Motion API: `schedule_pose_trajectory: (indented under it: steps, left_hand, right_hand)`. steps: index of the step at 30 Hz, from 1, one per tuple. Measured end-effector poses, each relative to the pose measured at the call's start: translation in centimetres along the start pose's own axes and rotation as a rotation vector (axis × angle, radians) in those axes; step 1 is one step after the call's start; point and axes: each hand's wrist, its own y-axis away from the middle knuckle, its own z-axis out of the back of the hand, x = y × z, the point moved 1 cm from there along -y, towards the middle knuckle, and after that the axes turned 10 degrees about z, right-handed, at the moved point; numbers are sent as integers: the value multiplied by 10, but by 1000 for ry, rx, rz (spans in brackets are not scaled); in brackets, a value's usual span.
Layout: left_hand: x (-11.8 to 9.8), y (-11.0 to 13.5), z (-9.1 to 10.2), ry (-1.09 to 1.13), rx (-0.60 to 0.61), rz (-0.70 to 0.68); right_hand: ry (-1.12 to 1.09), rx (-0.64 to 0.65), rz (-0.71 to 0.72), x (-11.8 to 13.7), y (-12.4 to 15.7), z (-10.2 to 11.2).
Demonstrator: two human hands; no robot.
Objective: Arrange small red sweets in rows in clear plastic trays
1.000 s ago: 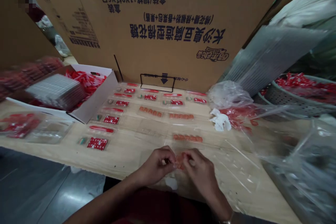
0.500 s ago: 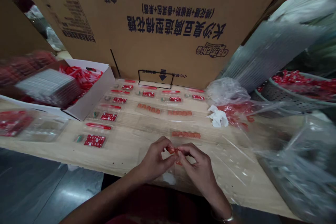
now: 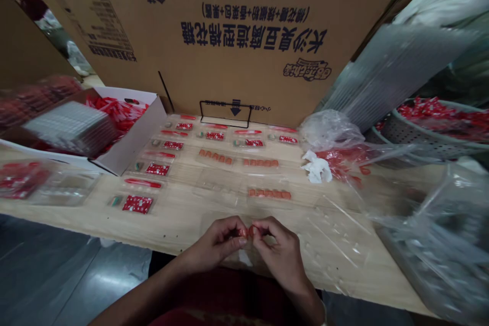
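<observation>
My left hand [image 3: 217, 242] and my right hand [image 3: 277, 249] meet at the near edge of the wooden table [image 3: 179, 214], fingers pinched together on a small red piece [image 3: 247, 231] held between them. Under the hands lies a clear plastic tray [image 3: 328, 244]. Just beyond, a row of orange-red pieces [image 3: 269, 193] sits in another clear tray. Further back lie two more such rows [image 3: 216, 156] and several red packets [image 3: 136, 204] set out in lines.
A big cardboard sheet [image 3: 244, 41] stands upright behind the table. An open white box [image 3: 126, 137] with red items sits at the left. Clear plastic bags [image 3: 336, 147] and a basket of red packets [image 3: 431, 127] fill the right side.
My hands have drawn slightly toward me and closer together, still pinching the small red piece. The view has shifted a little downward.
</observation>
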Motion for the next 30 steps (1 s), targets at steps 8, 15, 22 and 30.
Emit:
schedule_pose_trajectory:
  steps: [8,15,22,30]
  left_hand:
    - [-6,24,3,312,176,-44]
    - [4,-4,7,168,-200,-137]
    - [-1,-21,-9,-14,-438,-207]
    - [5,-22,-4,79,-387,-157]
  right_hand:
    - [-1,-223,-274,-38,-2,22]
    - [-124,-58,-140,-30,-13,18]
    - [-206,-32,-226,-11,-18,-3]
    - [-221,26,-285,-12,-15,-7]
